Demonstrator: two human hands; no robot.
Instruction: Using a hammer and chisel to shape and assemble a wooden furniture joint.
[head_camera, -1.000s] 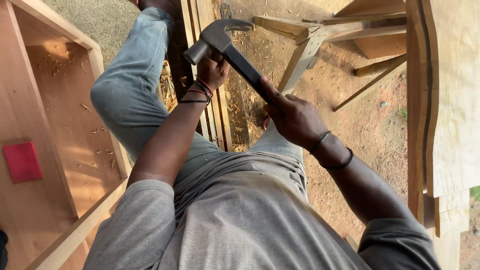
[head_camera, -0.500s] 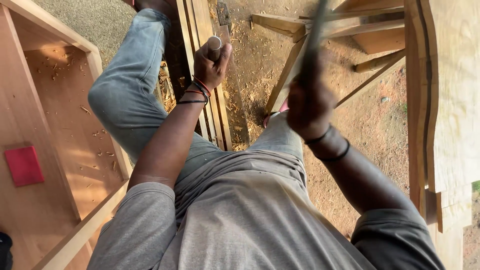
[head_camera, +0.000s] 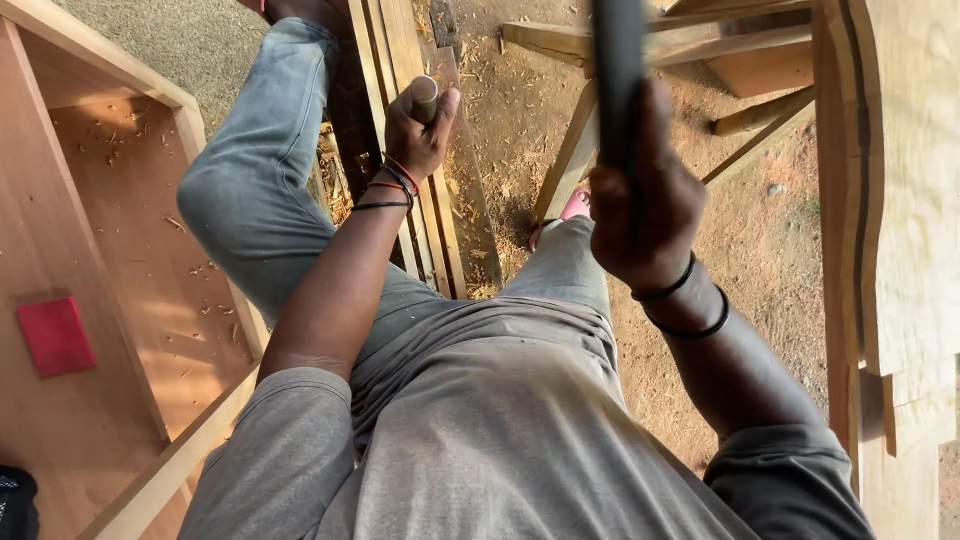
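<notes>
Left hand (head_camera: 420, 125) grips a round-topped chisel handle (head_camera: 426, 92) upright against the wooden strips (head_camera: 440, 215). Right hand (head_camera: 645, 205) clasps dark hammer handle (head_camera: 617, 70), raised near the camera.

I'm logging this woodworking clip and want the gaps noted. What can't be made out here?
- Head view: the dark handle in the right hand is blurred, its top cut off by the frame edge.
- Head view: the left hand hides all but the round end of the tool it holds.
</notes>
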